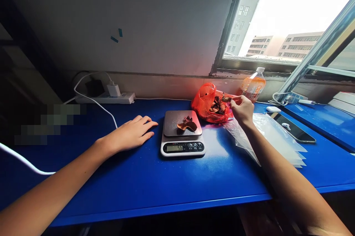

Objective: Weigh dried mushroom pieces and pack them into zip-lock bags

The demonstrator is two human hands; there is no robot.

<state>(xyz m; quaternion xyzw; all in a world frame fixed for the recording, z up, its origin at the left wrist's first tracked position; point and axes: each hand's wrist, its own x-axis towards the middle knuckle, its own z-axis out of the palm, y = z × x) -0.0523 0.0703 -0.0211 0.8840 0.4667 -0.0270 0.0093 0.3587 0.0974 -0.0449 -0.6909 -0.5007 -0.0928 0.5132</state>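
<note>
A white digital kitchen scale (183,134) stands in the middle of the blue table, its display reading about 5.6. On its metal plate lie a curled brown dried peel piece (187,127) and a small dark dried bit (188,118). My left hand (133,132) rests flat on the table just left of the scale, fingers spread, holding nothing. Behind and right of the scale sits a red plastic bag (203,103), its mouth open on dark brown dried pieces (217,105). Over the bag's right side, my right hand (242,108) pinches a small dark dried piece (226,99).
Clear plastic bags (270,136) lie stacked at the right, beside a phone (298,130) with a white earbud (286,126) on it. An orange drink bottle (253,85) stands behind my right hand. A power strip (107,98) with a white cable runs along the wall.
</note>
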